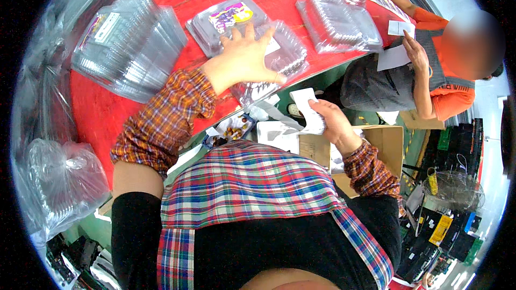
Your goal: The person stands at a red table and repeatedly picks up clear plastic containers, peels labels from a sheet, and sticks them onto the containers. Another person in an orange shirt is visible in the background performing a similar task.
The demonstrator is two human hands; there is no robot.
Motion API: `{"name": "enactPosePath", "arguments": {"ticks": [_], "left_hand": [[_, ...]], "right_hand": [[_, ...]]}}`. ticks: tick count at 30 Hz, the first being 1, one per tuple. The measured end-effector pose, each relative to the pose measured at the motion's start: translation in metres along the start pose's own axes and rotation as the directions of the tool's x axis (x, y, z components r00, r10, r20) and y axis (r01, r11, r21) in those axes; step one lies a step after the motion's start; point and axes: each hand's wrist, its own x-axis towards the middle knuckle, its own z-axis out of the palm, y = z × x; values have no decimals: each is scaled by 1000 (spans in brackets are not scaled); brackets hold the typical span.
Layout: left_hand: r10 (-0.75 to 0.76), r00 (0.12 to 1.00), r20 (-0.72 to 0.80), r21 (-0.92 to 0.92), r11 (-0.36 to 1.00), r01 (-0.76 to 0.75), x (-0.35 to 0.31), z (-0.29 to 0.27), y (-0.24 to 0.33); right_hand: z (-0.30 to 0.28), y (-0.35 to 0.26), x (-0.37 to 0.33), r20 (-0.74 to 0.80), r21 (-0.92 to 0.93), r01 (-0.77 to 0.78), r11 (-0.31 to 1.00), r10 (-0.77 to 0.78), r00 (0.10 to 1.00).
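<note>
My left hand is spread over a clear plastic clamshell container near the table's front edge. Its fingers are apart, and the palm hides part of the lid; whether it presses down I cannot tell. Just behind it lies another clamshell with a purple and yellow label. Off the table edge, my right hand pinches a folded strip of white labels, with a paler length trailing to the left.
Nested clear clamshells stand at the left of the red table, and another stack at the right. A co-worker in an orange shirt holds white paper. An open cardboard box is below my right hand.
</note>
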Motion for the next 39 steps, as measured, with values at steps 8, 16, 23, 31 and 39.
{"name": "enactPosePath", "arguments": {"ticks": [8,16,23,31,39], "left_hand": [[20,975,221,-37,999,-12,6,-10,-2],[82,996,-43,-396,914,-92,2,-48,-40],[87,803,-589,4,994,-105,-72,-249,-38],[-320,942,-102,149,931,333,-87,-215,-183],[3,930,-368,-385,910,-155,-83,-139,-63]], "right_hand": [[7,25,3,8,72,129,989,-130,991],[27,32,13,49,88,196,977,-201,978],[39,30,19,122,76,220,973,-228,966],[54,19,12,123,4,325,946,-323,939],[93,-11,-11,226,-279,560,780,-514,828]]}}
